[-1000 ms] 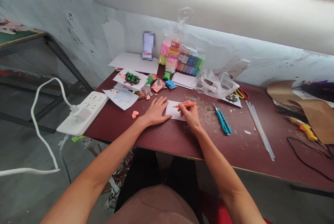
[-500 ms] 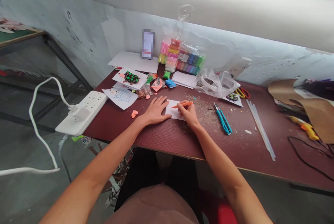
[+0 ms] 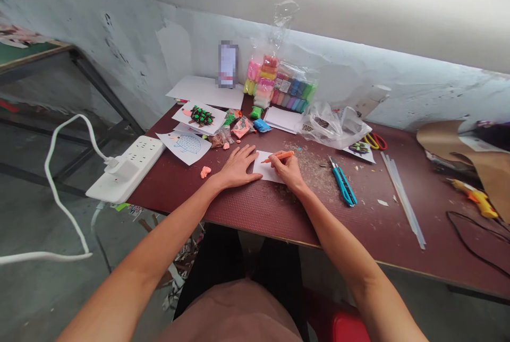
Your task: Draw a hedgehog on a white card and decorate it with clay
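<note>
A small sheet of white paper (image 3: 263, 172) lies on the dark red table in front of me. My left hand (image 3: 238, 168) is flat with its fingers spread, the thumb and fingertips touching the paper's left edge. In my right hand (image 3: 287, 170) is an orange marker (image 3: 283, 155), its tip pointing left at the paper. Whether the tip touches the sheet I cannot tell. To the left lie a drawing of a blue hedgehog (image 3: 186, 144) and a card with a dark, green-dotted hedgehog (image 3: 201, 115). A lump of orange clay (image 3: 205, 172) sits near my left wrist.
Bags of coloured clay (image 3: 292, 92) and a phone (image 3: 228, 64) stand by the wall. Right of my hands are a teal utility knife (image 3: 342, 182), a clear plastic bag (image 3: 332, 128), glue sticks (image 3: 402, 198) and a yellow glue gun (image 3: 476, 198). A white power strip (image 3: 127, 167) sits at the left edge.
The view has shifted slightly. The marker and my right hand have moved only a little over the paper; my left hand stays flat in place.
</note>
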Motion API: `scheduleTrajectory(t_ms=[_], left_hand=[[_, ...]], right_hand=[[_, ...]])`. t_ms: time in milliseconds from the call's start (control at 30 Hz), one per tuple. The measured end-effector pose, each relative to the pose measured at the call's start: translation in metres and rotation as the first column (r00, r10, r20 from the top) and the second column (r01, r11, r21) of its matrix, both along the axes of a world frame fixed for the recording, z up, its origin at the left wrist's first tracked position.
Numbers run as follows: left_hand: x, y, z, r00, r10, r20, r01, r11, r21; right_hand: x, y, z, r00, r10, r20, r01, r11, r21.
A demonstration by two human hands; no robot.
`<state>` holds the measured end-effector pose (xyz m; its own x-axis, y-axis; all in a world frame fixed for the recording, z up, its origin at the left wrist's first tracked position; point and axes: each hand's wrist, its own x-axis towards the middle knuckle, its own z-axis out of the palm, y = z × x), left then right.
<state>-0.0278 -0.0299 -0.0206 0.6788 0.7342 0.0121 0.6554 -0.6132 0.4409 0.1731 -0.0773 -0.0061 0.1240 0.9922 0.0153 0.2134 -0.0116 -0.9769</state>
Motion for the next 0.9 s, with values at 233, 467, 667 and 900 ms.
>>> scheduleTrajectory(t_ms=[233,467,667,900], left_hand=[[-0.0012,-0.0003,0.0019,1.000,-0.003,-0.001,0.003,1.000,-0.012],[-0.0023,-0.0007,0.0031,1.000,-0.008,-0.001,0.008,1.000,-0.006],[-0.0028,-0.0013,0.0021,1.000,-0.010,0.003,0.010,1.000,0.007],[-0.0017,-0.0035,0.0051,1.000,-0.001,-0.021,0.001,1.000,0.011]], right_hand=[[-0.0006,0.0011,-0.0016,0.995,0.032,0.092,-0.037,0.998,0.059],[-0.0010,0.0021,-0.0027,0.995,0.055,0.082,-0.060,0.996,0.063],[-0.0006,0.0023,-0.0027,0.994,0.047,0.098,-0.052,0.997,0.050],[0.0012,0.0029,0.0006,0.993,0.068,0.094,-0.073,0.996,0.051]])
